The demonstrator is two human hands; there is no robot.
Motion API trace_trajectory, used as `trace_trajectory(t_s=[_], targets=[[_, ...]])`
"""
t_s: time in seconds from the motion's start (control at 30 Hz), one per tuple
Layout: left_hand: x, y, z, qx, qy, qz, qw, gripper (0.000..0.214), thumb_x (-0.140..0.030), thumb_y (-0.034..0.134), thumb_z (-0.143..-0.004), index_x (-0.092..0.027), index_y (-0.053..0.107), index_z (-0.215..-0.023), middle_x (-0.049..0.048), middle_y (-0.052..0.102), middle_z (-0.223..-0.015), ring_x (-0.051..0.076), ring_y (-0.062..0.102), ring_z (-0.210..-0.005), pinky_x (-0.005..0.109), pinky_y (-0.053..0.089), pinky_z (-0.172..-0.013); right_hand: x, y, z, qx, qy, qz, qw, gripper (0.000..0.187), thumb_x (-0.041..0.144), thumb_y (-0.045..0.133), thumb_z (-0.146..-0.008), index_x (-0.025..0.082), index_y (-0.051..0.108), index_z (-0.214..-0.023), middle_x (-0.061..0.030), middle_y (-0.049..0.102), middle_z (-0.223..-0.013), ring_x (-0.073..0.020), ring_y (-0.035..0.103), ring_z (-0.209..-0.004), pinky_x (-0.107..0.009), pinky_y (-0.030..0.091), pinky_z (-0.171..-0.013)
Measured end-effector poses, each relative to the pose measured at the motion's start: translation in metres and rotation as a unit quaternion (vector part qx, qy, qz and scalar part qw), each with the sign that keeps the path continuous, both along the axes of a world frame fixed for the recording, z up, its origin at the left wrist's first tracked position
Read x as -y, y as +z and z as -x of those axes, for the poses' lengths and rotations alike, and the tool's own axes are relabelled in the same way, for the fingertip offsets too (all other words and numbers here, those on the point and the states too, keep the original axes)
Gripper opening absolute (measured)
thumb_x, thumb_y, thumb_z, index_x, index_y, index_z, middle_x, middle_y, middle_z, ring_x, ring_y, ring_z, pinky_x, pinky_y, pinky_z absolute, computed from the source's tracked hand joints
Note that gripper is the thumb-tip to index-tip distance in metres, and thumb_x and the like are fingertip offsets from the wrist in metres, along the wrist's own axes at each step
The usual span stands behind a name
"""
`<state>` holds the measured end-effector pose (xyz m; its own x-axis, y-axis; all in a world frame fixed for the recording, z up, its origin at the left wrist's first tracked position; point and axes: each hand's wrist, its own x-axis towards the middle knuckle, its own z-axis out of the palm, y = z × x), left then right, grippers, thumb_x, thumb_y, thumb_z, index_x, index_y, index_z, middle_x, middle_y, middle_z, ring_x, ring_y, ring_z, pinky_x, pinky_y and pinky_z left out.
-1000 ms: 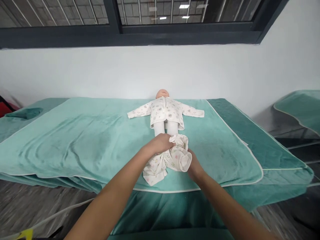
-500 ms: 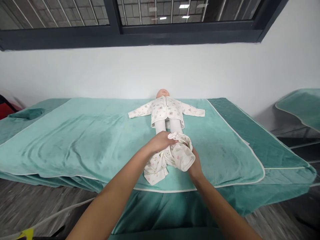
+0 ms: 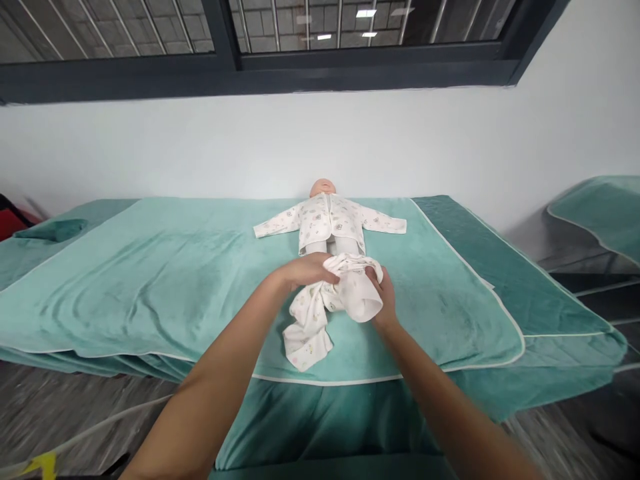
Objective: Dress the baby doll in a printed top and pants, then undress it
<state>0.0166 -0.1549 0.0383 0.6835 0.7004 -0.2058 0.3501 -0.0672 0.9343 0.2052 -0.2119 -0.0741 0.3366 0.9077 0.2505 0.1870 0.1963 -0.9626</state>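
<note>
A baby doll (image 3: 330, 220) lies on its back on a teal towel (image 3: 150, 287), head toward the wall, arms spread, wearing a white printed top. Its bare white legs (image 3: 330, 247) show just below the top. A pair of white printed baby trousers (image 3: 320, 310) is bunched over the doll's lower legs. My left hand (image 3: 305, 270) is closed on the upper left edge of the trousers. Gripping the bunched right side of them is my right hand (image 3: 383, 297). One trouser leg trails toward me on the towel.
The towel covers a darker green table (image 3: 500, 260) against a white wall under a dark-framed window. A second towel-covered table (image 3: 600, 213) stands at the right. A folded dark green cloth (image 3: 50, 229) lies at far left. A white cable (image 3: 115, 427) crosses the floor.
Both hands have moved the trousers up the doll's legs toward its body; less of the legs shows now.
</note>
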Motion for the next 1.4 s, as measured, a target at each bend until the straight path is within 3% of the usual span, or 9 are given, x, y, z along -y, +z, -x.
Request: trace_trajectory(t_s=[0.23, 0.4, 0.63, 0.73, 0.9, 1.03, 1.13, 1.3, 1.4], targets=[[-0.022, -0.012, -0.034, -0.138, 0.134, -0.251, 0.949, 0.016, -0.017, 0.059, -0.078, -0.019, 0.069, -0.090, 0.0063, 0.075, -0.099, 0.025, 0.067, -0.095, 0.031, 0.048, -0.081, -0.023, 0.010, -0.002, 0.019, -0.076, -0.014, 0.997, 0.043, 0.067, 0.048, -0.091, 0.024, 0.055, -0.089, -0.0050, 0.065, -0.091, -0.0236, 0.059, -0.089, -0.037, 0.047, -0.081], [-0.037, -0.029, -0.038, -0.140, 0.263, -0.296, 0.907, 0.021, -0.015, 0.058, -0.081, -0.021, 0.068, -0.099, 0.0062, 0.074, -0.103, 0.024, 0.065, -0.101, 0.030, 0.045, -0.085, -0.050, 0.006, -0.012, 0.127, -0.090, -0.015, 0.988, 0.043, 0.068, 0.041, -0.093, 0.026, 0.045, -0.083, -0.0018, 0.061, -0.081, -0.0221, 0.054, -0.079, -0.034, 0.043, -0.074], [-0.033, -0.032, -0.024, 0.066, 0.333, -0.197, 0.920, 0.011, -0.017, 0.068, -0.069, -0.018, 0.064, -0.080, -0.0006, 0.065, -0.078, 0.018, 0.058, -0.079, 0.027, 0.041, -0.074, -0.074, 0.019, -0.032, 0.204, -0.011, -0.009, 0.979, 0.027, 0.054, 0.055, -0.088, 0.027, 0.052, -0.086, -0.0037, 0.064, -0.080, -0.0266, 0.058, -0.080, -0.037, 0.043, -0.079], [-0.025, -0.025, -0.012, 0.136, 0.304, -0.072, 0.940, 0.023, -0.023, 0.076, -0.063, -0.018, 0.064, -0.082, -0.0019, 0.062, -0.076, 0.017, 0.057, -0.073, 0.027, 0.042, -0.069, -0.073, 0.025, -0.039, 0.229, 0.026, -0.010, 0.973, 0.024, 0.051, 0.054, -0.089, 0.027, 0.056, -0.089, -0.0052, 0.066, -0.083, -0.0280, 0.060, -0.085, -0.039, 0.044, -0.084], [-0.020, -0.026, 0.009, 0.236, 0.222, 0.097, 0.941, 0.046, -0.029, 0.089, -0.055, -0.016, 0.063, -0.091, 0.0002, 0.065, -0.078, 0.015, 0.061, -0.069, 0.027, 0.047, -0.065, -0.057, 0.052, -0.038, 0.235, 0.092, -0.050, 0.966, 0.030, 0.041, 0.059, -0.086, 0.023, 0.063, -0.110, -0.0087, 0.066, -0.118, -0.0259, 0.059, -0.110, -0.039, 0.045, -0.096], [-0.019, -0.032, 0.009, 0.308, 0.211, 0.118, 0.920, 0.049, -0.029, 0.092, -0.055, -0.017, 0.062, -0.091, -0.0017, 0.066, -0.079, 0.013, 0.062, -0.067, 0.026, 0.049, -0.066, -0.044, 0.092, -0.016, 0.217, 0.213, -0.051, 0.951, 0.040, 0.048, 0.065, -0.087, 0.025, 0.064, -0.120, -0.0056, 0.066, -0.124, -0.0249, 0.059, -0.117, -0.039, 0.043, -0.103], [-0.018, -0.031, 0.001, 0.340, 0.210, 0.114, 0.910, 0.047, -0.030, 0.091, -0.057, -0.018, 0.062, -0.091, -0.0031, 0.066, -0.077, 0.012, 0.062, -0.065, 0.024, 0.048, -0.064, -0.044, 0.112, 0.008, 0.239, 0.249, 0.008, 0.938, 0.041, 0.056, 0.070, -0.083, 0.024, 0.067, -0.108, -0.0030, 0.071, -0.108, -0.0242, 0.064, -0.101, -0.035, 0.047, -0.089], [-0.017, -0.026, 0.006, 0.329, 0.195, 0.120, 0.916, 0.039, -0.042, 0.088, -0.067, -0.017, 0.060, -0.078, -0.0040, 0.059, -0.065, 0.009, 0.056, -0.058, 0.022, 0.044, -0.059, -0.057, 0.113, 0.025, 0.212, 0.251, 0.060, 0.943, 0.039, 0.057, 0.076, -0.074, 0.019, 0.065, -0.074, 0.0007, 0.065, -0.073, -0.0185, 0.059, -0.074, -0.029, 0.043, -0.066], [-0.015, -0.027, 0.017, 0.266, 0.143, 0.110, 0.947, 0.041, -0.038, 0.090, -0.065, -0.015, 0.068, -0.090, 0.0015, 0.069, -0.080, 0.013, 0.062, -0.069, 0.025, 0.047, -0.065, -0.062, 0.108, 0.019, 0.138, 0.257, 0.076, 0.953, 0.031, 0.048, 0.077, -0.073, 0.019, 0.066, -0.073, 0.0021, 0.063, -0.069, -0.0158, 0.056, -0.069, -0.027, 0.042, -0.062]])
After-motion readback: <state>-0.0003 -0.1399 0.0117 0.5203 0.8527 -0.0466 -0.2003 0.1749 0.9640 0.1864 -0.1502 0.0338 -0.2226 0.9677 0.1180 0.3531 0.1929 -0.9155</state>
